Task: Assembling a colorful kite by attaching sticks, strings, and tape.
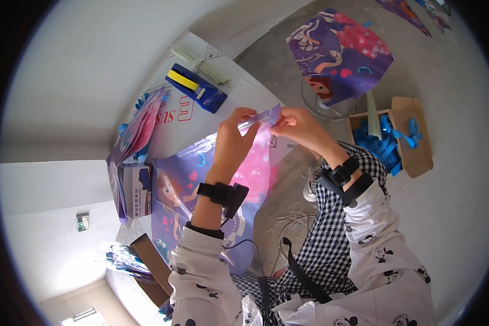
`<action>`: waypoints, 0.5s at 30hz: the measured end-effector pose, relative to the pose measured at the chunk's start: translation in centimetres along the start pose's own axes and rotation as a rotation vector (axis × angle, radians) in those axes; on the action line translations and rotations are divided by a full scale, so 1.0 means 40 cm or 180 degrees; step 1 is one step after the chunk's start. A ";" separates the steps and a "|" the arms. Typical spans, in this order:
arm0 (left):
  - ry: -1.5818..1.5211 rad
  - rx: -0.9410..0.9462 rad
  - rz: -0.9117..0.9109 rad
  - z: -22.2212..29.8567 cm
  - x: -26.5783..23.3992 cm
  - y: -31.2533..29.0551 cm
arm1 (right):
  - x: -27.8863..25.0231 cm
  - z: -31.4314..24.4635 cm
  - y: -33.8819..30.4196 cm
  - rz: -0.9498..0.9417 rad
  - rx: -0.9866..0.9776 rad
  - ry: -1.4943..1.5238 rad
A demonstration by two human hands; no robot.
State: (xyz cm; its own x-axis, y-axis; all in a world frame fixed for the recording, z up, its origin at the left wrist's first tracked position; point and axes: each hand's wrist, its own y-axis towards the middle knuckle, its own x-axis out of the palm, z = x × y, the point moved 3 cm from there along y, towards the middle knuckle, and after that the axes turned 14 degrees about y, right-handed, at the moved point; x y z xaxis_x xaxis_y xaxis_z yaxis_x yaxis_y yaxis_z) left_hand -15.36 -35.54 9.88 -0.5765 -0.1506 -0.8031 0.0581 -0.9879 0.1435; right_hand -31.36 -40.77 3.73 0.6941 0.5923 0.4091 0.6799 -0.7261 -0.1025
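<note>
A purple and pink printed sheet (pixel 173 187) with cartoon figures hangs in front of me, its lower part over my lap. My left hand (pixel 236 138) pinches its folded top edge, thumb and fingers closed in. Close by on the same edge, my right hand (pixel 298 127) grips the corner between thumb and fingers. A shiny clear strip runs along the edge near my left hand. Just beyond lies a blue tape dispenser (pixel 206 98) with a yellow centre, on a white printed board (pixel 239 103). Black straps circle both wrists.
A bundle of pale thin sticks (pixel 201 65) lies behind the dispenser. Folded printed sheets (pixel 135 130) stack at left, above a small box (pixel 138 190). At right, another printed sheet (pixel 339 62) covers a round stool; a cardboard box (pixel 418 146) holds blue ribbons (pixel 383 146).
</note>
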 end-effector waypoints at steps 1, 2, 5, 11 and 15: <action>0.0520 0.0250 0.0487 0.017 -0.005 -0.004 | -0.003 0.001 0.000 0.0105 -0.0001 -0.0107; 0.1041 0.0505 0.0976 0.039 -0.013 -0.008 | -0.005 -0.003 -0.001 0.0211 -0.0005 -0.0214; 0.0776 0.0580 0.0849 0.065 -0.004 -0.021 | 0.006 -0.013 -0.008 0.0254 -0.0196 -0.0171; 0.0806 0.0678 0.0711 0.110 0.013 -0.025 | 0.013 -0.027 -0.012 0.0255 -0.0624 -0.0297; 0.1011 0.0726 0.0685 0.114 0.013 -0.018 | 0.009 -0.019 -0.007 0.0237 -0.0670 -0.0393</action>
State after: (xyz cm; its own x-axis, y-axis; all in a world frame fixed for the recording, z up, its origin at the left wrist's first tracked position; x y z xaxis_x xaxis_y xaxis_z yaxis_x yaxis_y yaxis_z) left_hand -19.41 -34.73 12.01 -0.2899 -0.3906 -0.8737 -0.0524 -0.9051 0.4220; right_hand -31.49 -40.63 4.61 0.7728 0.5634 0.2922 0.5707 -0.8183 0.0684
